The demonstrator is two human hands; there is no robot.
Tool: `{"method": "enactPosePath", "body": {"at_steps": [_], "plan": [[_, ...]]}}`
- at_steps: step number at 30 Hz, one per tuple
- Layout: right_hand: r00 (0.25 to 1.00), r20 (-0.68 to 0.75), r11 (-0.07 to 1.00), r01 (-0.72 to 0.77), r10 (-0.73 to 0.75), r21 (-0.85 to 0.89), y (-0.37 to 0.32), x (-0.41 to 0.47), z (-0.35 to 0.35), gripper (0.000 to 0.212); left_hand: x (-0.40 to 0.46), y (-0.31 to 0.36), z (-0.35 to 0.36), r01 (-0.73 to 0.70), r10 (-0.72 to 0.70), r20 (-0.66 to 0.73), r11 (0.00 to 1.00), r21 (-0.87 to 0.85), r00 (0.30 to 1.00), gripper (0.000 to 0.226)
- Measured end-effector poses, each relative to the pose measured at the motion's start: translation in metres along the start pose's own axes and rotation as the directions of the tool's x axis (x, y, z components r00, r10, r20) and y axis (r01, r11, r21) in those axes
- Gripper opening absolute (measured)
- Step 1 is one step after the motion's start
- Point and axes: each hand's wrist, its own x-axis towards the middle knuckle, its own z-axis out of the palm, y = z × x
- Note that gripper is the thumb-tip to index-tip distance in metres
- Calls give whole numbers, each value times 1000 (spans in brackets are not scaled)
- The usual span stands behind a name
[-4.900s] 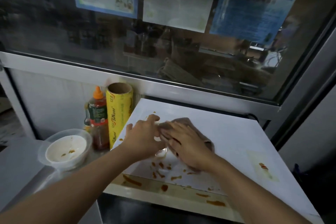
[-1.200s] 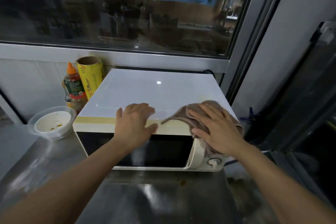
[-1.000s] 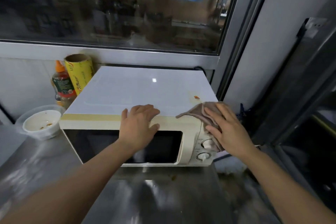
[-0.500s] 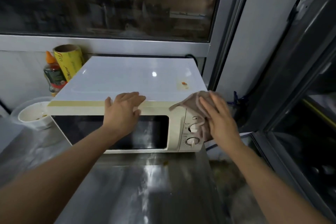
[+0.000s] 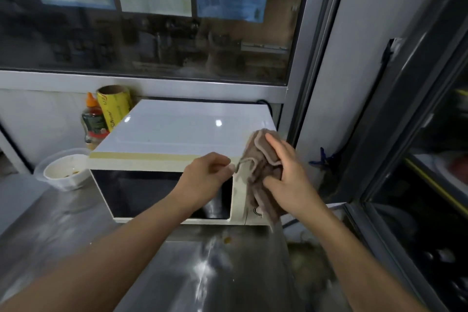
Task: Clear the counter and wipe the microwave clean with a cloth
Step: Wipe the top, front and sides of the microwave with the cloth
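A cream microwave with a dark door stands on the steel counter under the window. My right hand holds a brown cloth against the microwave's front right corner, covering the control panel; one dial shows below the cloth. My left hand is in front of the door's upper right edge, fingers curled, and pinches a corner of the cloth. The microwave's top looks glossy, with no stains visible.
Left of the microwave stand a clear bowl with sauce residue, a sauce bottle with an orange cap and a yellow wrap roll. A small brown spot lies on the counter in front. A wall and dark frame close the right side.
My left hand has left the microwave's top front edge and moved right to pinch the cloth. My right hand with the cloth stays at the right front corner over the controls.
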Motion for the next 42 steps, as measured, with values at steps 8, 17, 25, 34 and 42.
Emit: {"method": "enactPosePath", "body": {"at_steps": [8,17,25,34,42], "plan": [[997,68,998,-48,45,44,-53,9,4,60,-25,13,-44,155,-137,92,960,-235,986,32],[991,129,955,-67,31,290,-101,10,47,39,-39,21,-86,44,-61,-34,928,-369,998,19],[945,63,890,-325,322,319,-93,4,47,30,-41,7,-145,100,-222,-180,851,-516,958,26],[919,194,789,-394,344,470,-101,3,51,33,-57,-26,-216,102,-198,-384,961,-257,902,28],[862,180,454,-414,473,789,-112,16,59,26,-79,-48,-244,168,-374,-331,842,-512,866,21]]}}
